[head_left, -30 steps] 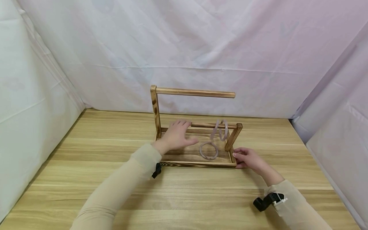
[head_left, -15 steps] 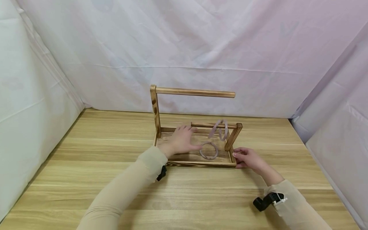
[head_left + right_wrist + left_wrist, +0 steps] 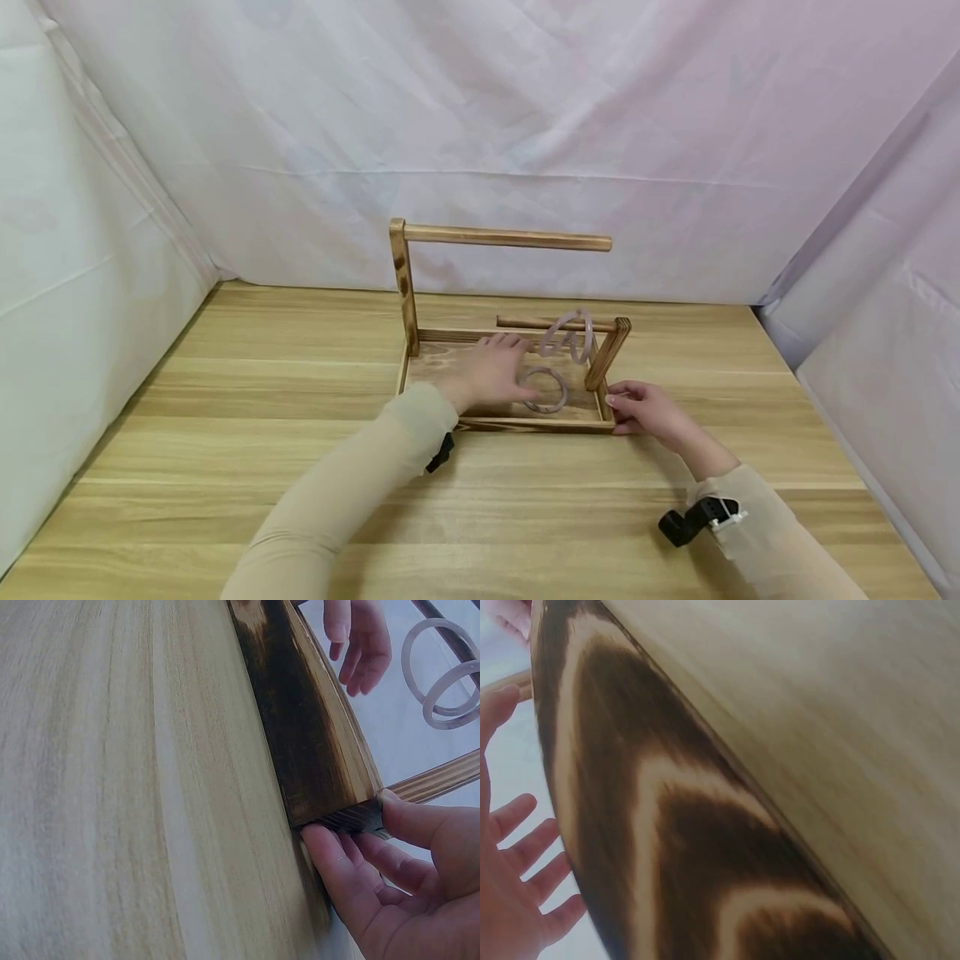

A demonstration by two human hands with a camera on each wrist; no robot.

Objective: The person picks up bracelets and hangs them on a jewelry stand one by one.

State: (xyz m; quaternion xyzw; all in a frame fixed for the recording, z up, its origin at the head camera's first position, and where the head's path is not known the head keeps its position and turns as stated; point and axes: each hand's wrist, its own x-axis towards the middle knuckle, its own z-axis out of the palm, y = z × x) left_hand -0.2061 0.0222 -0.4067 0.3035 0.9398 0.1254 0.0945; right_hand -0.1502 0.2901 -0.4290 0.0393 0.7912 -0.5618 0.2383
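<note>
A wooden bangle stand has a shallow tray base (image 3: 540, 426), a tall post with an upper rod (image 3: 510, 237) and a short post with a lower rod (image 3: 521, 322). Two pale bangles (image 3: 588, 336) hang on the lower rod. Another bangle (image 3: 565, 387) lies in the tray. Above the tray floor, my left hand (image 3: 491, 372) is spread, its thumb over the lying bangle's left side; whether it touches is unclear. My right hand (image 3: 648, 408) holds the tray's right end, thumb at the top edge (image 3: 409, 817) and fingers against the outer wall.
The stand is on a wood-grain table (image 3: 525, 517). Pale cloth (image 3: 480, 108) closes off the back and both sides. The upper rod's free end (image 3: 603, 243) points right, above the hanging bangles. Black wrist cameras (image 3: 693, 521) sit on both sleeves.
My left hand has slid right across the tray to the lying bangle. The left hanging bangle has swung to a wider tilt. My right hand has stayed at the tray's end.
</note>
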